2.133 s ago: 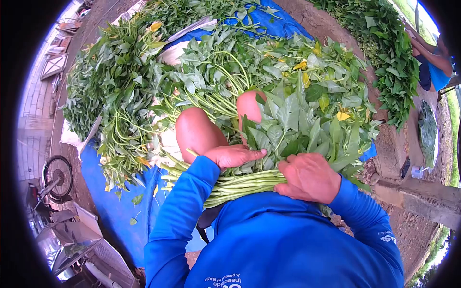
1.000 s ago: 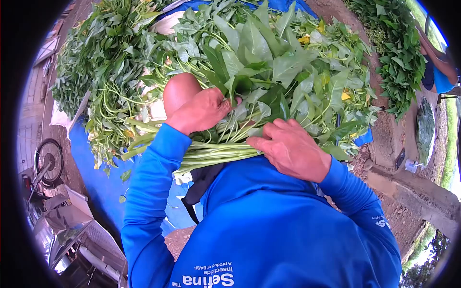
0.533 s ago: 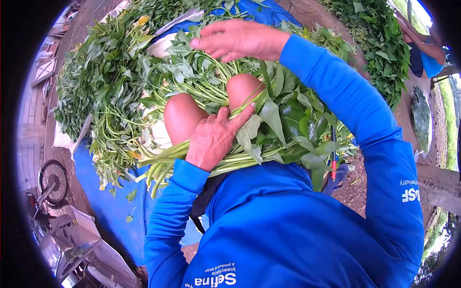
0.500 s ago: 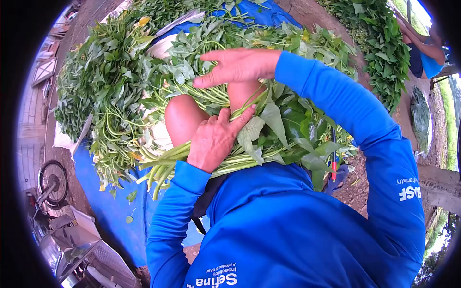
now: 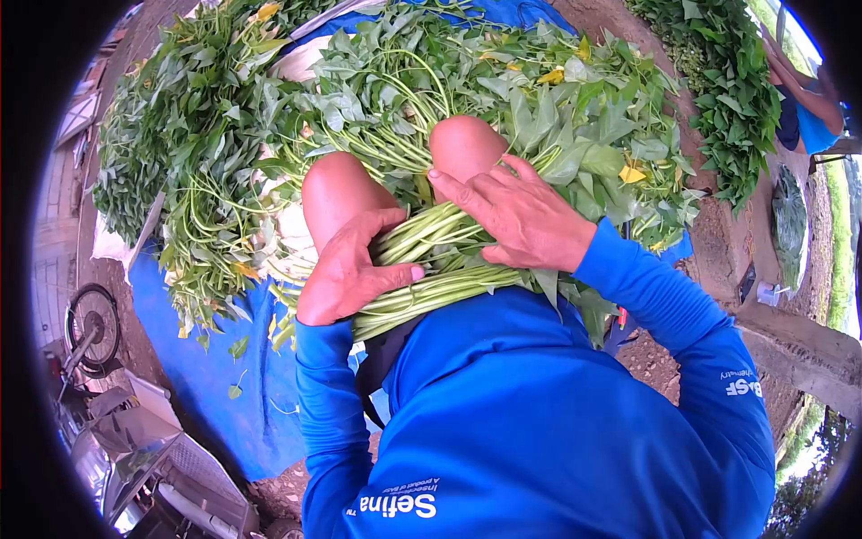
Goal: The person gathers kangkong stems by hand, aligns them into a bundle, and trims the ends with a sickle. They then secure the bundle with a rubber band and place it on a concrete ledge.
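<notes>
A bunch of long-stemmed leafy greens (image 5: 431, 235) lies across my lap, its pale stems pointing left and its arrow-shaped leaves to the right. My left hand (image 5: 352, 268) wraps around the stem end, thumb on the near side and fingers on the far side. Draped over the bunch nearer the leaves is my right hand (image 5: 525, 216), with its index finger pointing left and the thumb tucked on the near side. Both hands grip the same bunch. Beyond my knees (image 5: 341, 193) spreads a big heap of the same greens (image 5: 404, 99).
A blue tarp (image 5: 215, 359) lies under the heap. More greens (image 5: 736, 108) are piled at the upper right, near another person (image 5: 813, 117). A wheel (image 5: 92, 323) and a parked motorcycle (image 5: 144, 449) stand at the left. A concrete beam (image 5: 799, 350) is at the right.
My right hand has come down from the air onto the bunch. My left hand has moved to the stem end, and the stems now lie more closely together.
</notes>
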Demonstrator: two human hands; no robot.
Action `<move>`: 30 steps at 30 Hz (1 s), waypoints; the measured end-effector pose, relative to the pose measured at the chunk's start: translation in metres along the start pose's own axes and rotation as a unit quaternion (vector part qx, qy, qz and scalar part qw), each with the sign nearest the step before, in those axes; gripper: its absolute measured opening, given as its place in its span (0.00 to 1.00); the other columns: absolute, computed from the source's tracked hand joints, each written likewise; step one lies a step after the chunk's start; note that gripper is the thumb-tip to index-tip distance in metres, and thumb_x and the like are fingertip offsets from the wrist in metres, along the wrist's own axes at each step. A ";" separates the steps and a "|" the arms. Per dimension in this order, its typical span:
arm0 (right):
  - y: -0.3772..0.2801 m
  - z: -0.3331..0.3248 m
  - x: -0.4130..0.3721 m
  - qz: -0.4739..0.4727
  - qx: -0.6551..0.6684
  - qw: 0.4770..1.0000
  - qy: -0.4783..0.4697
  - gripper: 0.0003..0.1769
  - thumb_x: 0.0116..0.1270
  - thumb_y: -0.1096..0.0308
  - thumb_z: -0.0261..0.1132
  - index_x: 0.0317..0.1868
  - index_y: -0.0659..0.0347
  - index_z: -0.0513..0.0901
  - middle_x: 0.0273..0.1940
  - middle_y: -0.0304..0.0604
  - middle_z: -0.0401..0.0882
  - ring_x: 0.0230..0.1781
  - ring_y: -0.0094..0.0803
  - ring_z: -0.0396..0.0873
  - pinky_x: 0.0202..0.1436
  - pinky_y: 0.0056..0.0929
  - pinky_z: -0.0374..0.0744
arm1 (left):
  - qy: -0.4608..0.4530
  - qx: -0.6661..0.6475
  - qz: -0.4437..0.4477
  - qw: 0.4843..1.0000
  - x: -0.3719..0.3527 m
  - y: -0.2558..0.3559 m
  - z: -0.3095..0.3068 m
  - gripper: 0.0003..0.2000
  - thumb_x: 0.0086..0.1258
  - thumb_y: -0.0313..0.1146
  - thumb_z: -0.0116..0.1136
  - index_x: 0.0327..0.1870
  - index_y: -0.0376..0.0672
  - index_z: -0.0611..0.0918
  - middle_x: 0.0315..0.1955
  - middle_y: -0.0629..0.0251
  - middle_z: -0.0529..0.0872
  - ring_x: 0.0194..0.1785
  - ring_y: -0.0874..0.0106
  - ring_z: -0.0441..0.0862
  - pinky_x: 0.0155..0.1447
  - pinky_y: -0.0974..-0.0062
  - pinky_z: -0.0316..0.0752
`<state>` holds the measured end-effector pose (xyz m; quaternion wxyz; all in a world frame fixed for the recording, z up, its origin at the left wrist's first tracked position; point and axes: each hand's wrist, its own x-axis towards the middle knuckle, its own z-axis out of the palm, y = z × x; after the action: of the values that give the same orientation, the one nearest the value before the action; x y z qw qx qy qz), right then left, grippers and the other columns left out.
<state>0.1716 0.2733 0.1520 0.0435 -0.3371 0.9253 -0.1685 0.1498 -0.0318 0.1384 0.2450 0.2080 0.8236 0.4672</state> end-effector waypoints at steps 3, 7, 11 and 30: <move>-0.007 -0.002 -0.002 0.005 -0.014 1.000 0.014 0.70 0.54 0.65 0.82 0.93 0.49 0.49 0.56 0.49 0.80 0.61 0.48 0.81 0.81 0.61 0.65 | -0.027 0.093 -0.026 0.995 0.000 0.024 -0.002 0.44 0.63 0.50 0.82 0.75 0.31 0.77 0.62 0.42 0.88 0.68 0.48 0.85 0.74 0.56 0.78; -0.010 -0.004 -0.004 -0.010 -0.008 1.000 0.025 0.71 0.53 0.63 0.82 0.93 0.47 0.48 0.55 0.51 0.81 0.59 0.50 0.81 0.81 0.63 0.65 | -0.062 0.262 0.001 0.963 0.034 0.051 0.022 0.39 0.63 0.49 0.81 0.68 0.31 0.79 0.59 0.37 0.88 0.63 0.42 0.86 0.67 0.51 0.80; 0.003 -0.047 0.000 0.063 0.171 0.978 -0.104 0.66 0.61 0.58 0.84 0.91 0.58 0.50 0.71 0.60 0.76 0.74 0.50 0.78 0.84 0.55 0.68 | -0.140 0.200 -0.018 0.970 0.057 0.029 0.039 0.29 0.64 0.39 0.76 0.62 0.33 0.79 0.45 0.37 0.90 0.51 0.40 0.88 0.56 0.48 0.83; 0.031 -0.091 0.016 0.123 0.416 0.901 -0.020 0.25 0.80 0.66 0.68 0.73 0.64 0.81 0.59 0.44 0.89 0.59 0.35 0.87 0.69 0.39 0.83 | -0.035 0.229 0.008 0.973 0.040 0.033 0.028 0.30 0.61 0.26 0.76 0.67 0.37 0.78 0.42 0.40 0.91 0.52 0.41 0.89 0.55 0.47 0.82</move>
<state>0.1231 0.3111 0.2275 0.2181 -0.1751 0.8042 -0.5245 0.1387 0.0256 0.1468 0.2157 0.2813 0.8979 0.2609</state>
